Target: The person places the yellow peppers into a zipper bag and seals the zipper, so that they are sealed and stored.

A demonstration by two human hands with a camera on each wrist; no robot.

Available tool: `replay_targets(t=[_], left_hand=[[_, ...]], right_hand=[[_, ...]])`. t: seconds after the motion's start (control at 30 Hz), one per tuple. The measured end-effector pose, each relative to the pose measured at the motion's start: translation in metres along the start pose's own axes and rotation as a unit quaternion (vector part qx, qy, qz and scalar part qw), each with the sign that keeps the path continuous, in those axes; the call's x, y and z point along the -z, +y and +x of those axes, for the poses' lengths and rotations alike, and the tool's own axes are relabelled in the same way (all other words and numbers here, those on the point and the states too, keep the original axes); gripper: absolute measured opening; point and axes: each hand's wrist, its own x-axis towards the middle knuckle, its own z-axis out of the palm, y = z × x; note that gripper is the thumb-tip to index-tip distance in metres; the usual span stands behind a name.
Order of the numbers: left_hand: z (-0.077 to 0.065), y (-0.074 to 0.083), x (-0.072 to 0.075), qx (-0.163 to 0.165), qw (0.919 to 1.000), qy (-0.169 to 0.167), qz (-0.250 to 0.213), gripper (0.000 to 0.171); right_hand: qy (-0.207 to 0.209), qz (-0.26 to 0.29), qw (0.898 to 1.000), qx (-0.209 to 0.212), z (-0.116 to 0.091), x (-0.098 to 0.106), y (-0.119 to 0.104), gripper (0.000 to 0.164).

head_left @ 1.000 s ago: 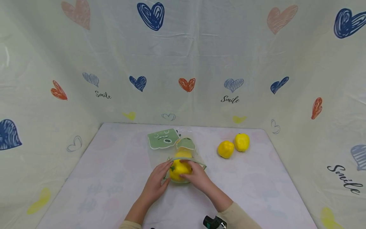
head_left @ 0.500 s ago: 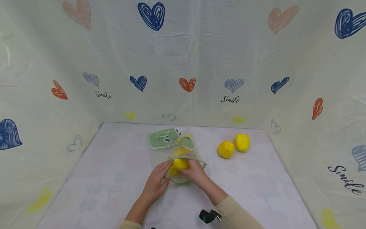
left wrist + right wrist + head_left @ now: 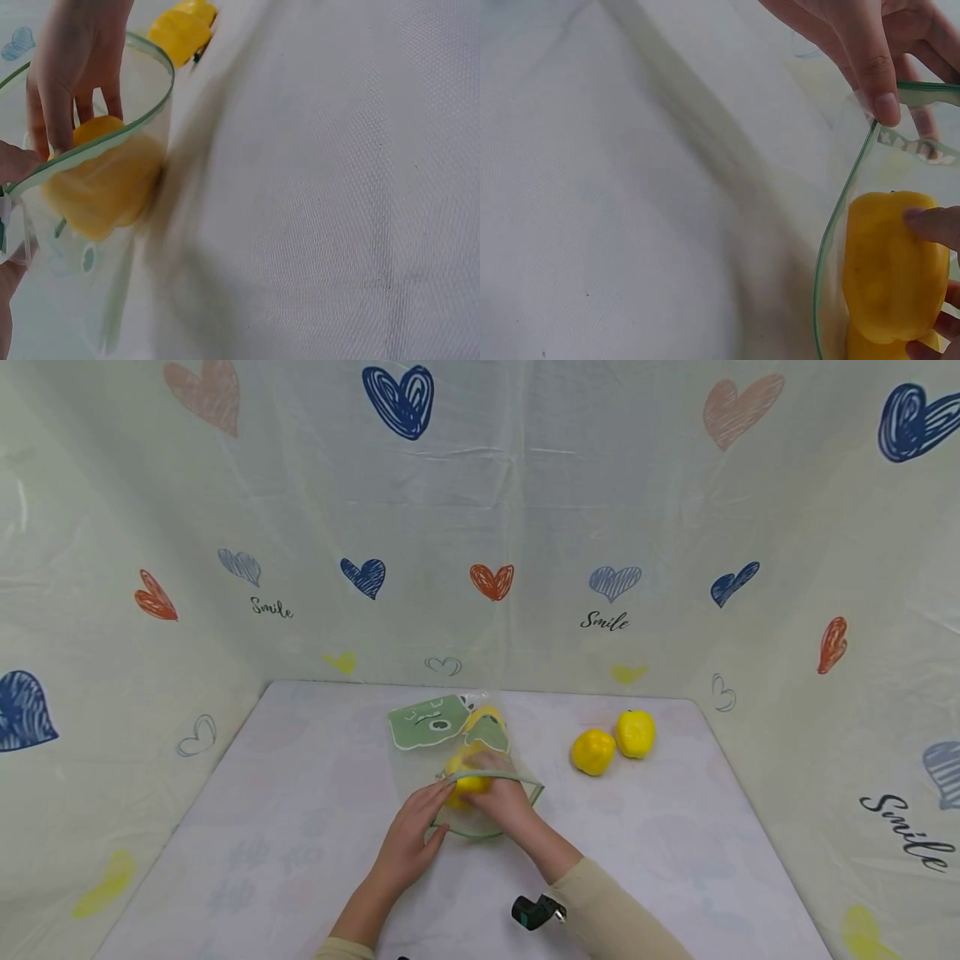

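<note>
A clear zip bag [image 3: 429, 725] with a green seal and green cartoon print lies on the table, its mouth spread towards me. My left hand [image 3: 414, 827] pinches the left corner of the mouth; thumb and fingers straddle the seal in the right wrist view. Inside the bag, my right hand [image 3: 504, 797] grips a yellow bell pepper [image 3: 892, 266], thumb on one side and fingers on the other. Another yellow pepper [image 3: 861, 349] shows just beyond it in the bag. Through the left wrist view, the held pepper [image 3: 105, 184] looks blurred behind the plastic.
Two more yellow bell peppers, one nearer [image 3: 592, 752] and one farther back [image 3: 635, 733], sit on the table right of the bag. A pale cloth [image 3: 300, 827] covers the table. Behind and at the sides hangs a curtain [image 3: 525, 510] printed with hearts.
My right hand has pushed the pepper from the bag's mouth deeper inside, away from me. The forearm followed forward and left. My left hand has stayed at the mouth's corner.
</note>
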Motion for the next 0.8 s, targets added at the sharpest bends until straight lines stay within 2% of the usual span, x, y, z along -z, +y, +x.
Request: replay_targets(t=[0.23,0.57,0.8], left_hand=[[0.000,0.001,-0.001,0.003,0.9999,0.008,0.009,0.072],[-0.001,0.001,-0.003,-0.010,0.9995,0.029,0.012,0.074],[-0.002,0.001,-0.004,-0.016,0.9992,0.037,0.006,0.073]], right_hand=[[0.011,-0.053,0.999,0.004,0.007,-0.006,0.000,0.046],[0.033,-0.122,0.992,-0.014,0.017,-0.013,-0.008,0.048],[0.037,-0.111,0.991,-0.058,0.020,-0.020,-0.011,0.049]])
